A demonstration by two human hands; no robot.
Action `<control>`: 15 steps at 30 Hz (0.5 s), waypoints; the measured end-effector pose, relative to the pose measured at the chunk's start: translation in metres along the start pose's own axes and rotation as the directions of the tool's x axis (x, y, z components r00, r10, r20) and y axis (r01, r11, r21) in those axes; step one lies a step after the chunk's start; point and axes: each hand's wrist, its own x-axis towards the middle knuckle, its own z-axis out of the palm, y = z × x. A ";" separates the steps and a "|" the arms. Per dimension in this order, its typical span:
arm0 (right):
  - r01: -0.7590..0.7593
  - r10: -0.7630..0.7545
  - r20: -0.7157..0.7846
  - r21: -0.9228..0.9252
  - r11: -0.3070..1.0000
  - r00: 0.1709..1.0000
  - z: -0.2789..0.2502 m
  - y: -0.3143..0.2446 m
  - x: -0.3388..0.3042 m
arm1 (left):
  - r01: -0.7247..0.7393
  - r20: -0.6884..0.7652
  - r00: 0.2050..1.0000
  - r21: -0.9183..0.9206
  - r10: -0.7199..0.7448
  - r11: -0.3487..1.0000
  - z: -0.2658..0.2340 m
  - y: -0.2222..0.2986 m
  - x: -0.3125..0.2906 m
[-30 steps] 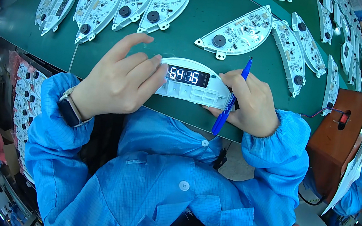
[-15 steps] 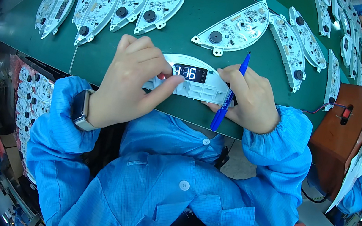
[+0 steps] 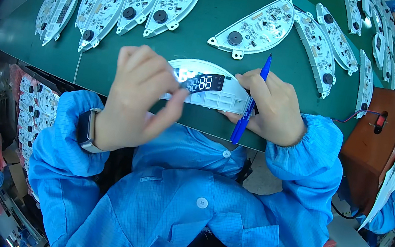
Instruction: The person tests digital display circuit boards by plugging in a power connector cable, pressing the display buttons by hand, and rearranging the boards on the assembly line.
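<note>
A white half-moon display housing (image 3: 224, 100) lies at the near edge of the green table, its flat side toward me. My left hand (image 3: 142, 94), slightly blurred, pinches the left end of a black display film (image 3: 209, 81). The film curls up at that end while its right part stays on the housing. Lit white digits show through the film, and bright light shows where it is lifted. My right hand (image 3: 276, 107) grips the housing's right end, with a capped blue marker pen (image 3: 241, 124) tucked between the fingers, pointing away from me.
Several white housings with circuit boards (image 3: 174, 4) stand along the far left of the green table (image 3: 114, 69). A half-moon board unit (image 3: 259, 28) lies beyond my right hand, with more units to its right. A brown wooden box (image 3: 374, 141) with a red switch sits at the right edge.
My left hand has moved slightly left, lifting the left end of the black film off the housing. My right hand has kept its hold on the housing and marker pen.
</note>
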 end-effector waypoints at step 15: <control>-0.005 0.005 0.039 0.022 1.000 0.999 -0.004 0.001 0.005 | 0.317 0.119 0.948 -0.356 -0.294 0.879 0.019 -0.033 -0.022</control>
